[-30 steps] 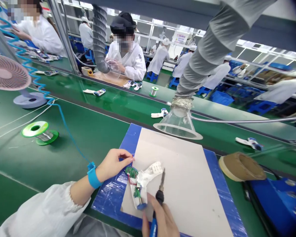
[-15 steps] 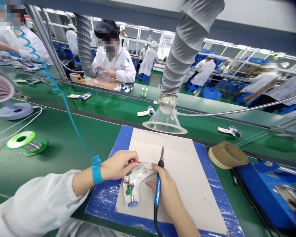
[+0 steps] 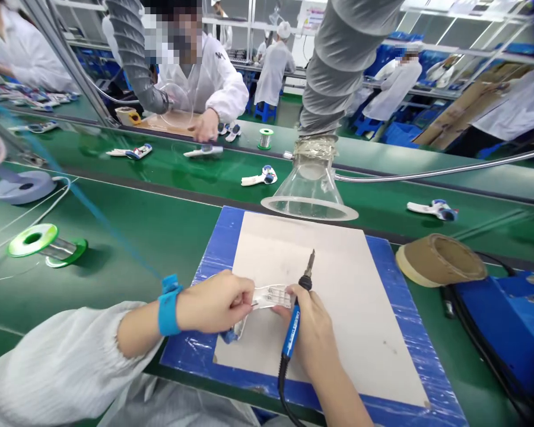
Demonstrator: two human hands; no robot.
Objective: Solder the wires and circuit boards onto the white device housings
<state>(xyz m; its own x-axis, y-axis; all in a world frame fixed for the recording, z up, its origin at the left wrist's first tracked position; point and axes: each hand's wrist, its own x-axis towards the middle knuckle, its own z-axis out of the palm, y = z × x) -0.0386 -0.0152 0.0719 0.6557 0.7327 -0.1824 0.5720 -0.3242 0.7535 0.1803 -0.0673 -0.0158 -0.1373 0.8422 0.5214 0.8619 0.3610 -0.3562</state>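
Observation:
My left hand (image 3: 216, 307), with a blue wrist strap (image 3: 168, 305), is closed on the near end of a white plastic device shell (image 3: 271, 295) lying on the grey work mat (image 3: 338, 296). My right hand (image 3: 311, 332) grips a blue-handled soldering iron (image 3: 296, 317) with its tip pointing up and away, while its fingers also touch the shell's far end. The circuit board inside the shell is hidden under my hands.
A clear fume funnel (image 3: 309, 193) on a grey duct hangs just behind the mat. A solder spool (image 3: 44, 243) lies left, a fan base (image 3: 20, 187) beyond it. A tan tape roll (image 3: 440, 267) and blue station (image 3: 511, 332) sit right. Device shells ride the green belt; people work opposite.
My left hand has slid over the shell and closed on it, turning it flatter; the green board no longer shows. My right hand moved up to the shell's other end with the iron.

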